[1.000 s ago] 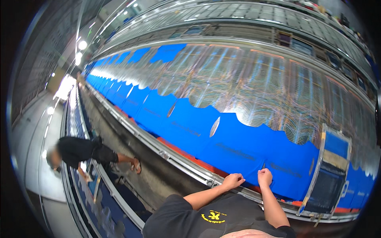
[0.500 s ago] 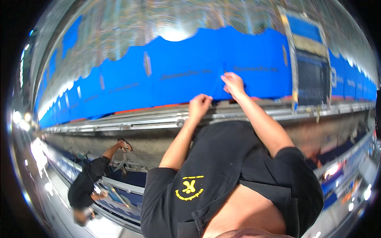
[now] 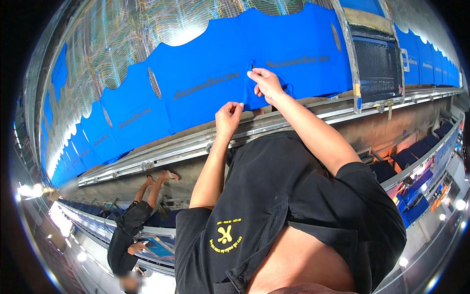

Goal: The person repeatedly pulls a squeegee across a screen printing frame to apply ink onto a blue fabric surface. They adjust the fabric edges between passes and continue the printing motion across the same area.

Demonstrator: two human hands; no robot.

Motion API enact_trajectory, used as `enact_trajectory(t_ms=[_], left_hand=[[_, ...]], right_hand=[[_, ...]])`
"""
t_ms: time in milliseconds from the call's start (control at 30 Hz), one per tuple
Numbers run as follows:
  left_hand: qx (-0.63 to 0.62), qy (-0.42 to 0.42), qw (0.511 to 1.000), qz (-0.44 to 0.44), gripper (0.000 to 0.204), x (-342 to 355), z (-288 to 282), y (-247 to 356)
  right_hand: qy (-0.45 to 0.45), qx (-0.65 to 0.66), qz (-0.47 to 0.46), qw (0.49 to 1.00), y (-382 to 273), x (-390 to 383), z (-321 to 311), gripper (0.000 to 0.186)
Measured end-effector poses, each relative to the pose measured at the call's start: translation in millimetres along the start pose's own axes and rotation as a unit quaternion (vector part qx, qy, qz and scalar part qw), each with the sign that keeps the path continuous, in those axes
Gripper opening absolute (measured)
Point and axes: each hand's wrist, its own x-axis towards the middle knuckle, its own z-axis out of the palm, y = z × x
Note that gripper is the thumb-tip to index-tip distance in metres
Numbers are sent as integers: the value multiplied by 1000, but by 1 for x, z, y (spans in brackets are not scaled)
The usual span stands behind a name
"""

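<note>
A row of blue fabric pieces (image 3: 215, 49) with dark printed lettering lies along a long table with a glossy, multicoloured surface. My left hand (image 3: 228, 118) pinches the near edge of the fabric, fingertips together. A little farther off and to the right, my right hand (image 3: 266, 84) grips a gathered bit of the same fabric between thumb and finger. Between the two hands the cloth is pulled up into a narrow fold, with a small dark gap beside it. The fingertips partly hide what they hold.
To the right, a screen-printing frame (image 3: 357, 63) with a dark mesh rests across the table. Metal rails (image 3: 313, 113) run along the near edge. Behind me at the lower left, a person (image 3: 128, 235) in black holds a flat blue board beside another long table.
The view has shifted and turned, so the fabric and frame sit higher and farther left. Both hands still pinch the cloth, and a raised fold shows more clearly. The other person has moved slightly.
</note>
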Motion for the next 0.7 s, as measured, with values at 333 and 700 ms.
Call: enact_trajectory(t_ms=[333, 700], left_hand=[[1, 0, 1000, 9, 26, 28, -5, 25], [336, -46, 856, 391, 53, 97, -6, 43]], right_hand=[[4, -68, 8, 998, -1, -1, -9, 55], [-20, -56, 92, 994, 39, -39, -35, 43]])
